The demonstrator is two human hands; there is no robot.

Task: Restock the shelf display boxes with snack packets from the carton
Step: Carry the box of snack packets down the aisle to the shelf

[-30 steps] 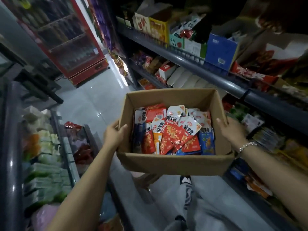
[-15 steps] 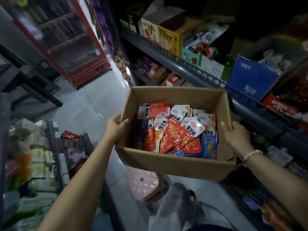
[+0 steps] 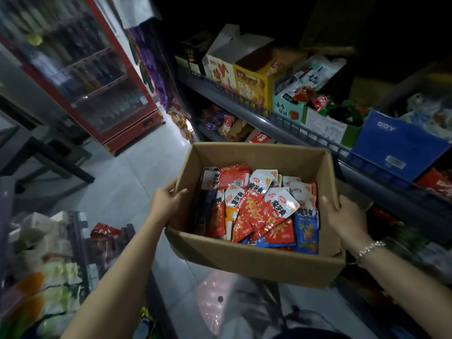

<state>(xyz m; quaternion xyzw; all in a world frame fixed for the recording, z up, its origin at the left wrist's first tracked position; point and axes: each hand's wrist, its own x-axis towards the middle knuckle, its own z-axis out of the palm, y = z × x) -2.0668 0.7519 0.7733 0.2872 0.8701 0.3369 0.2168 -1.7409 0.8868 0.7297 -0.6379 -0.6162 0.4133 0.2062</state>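
Fingers [image 3: 179,192] of both hands curled over carton [image 3: 256,265] side rims, shelf [image 3: 281,123] just beside

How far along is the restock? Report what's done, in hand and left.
Done: nothing visibly restocked from this carton. In hand: the left hand and right hand grip the open carton by its side walls, beside the shelf. Left: the snack packets all lie inside; none is being moved to the display boxes.
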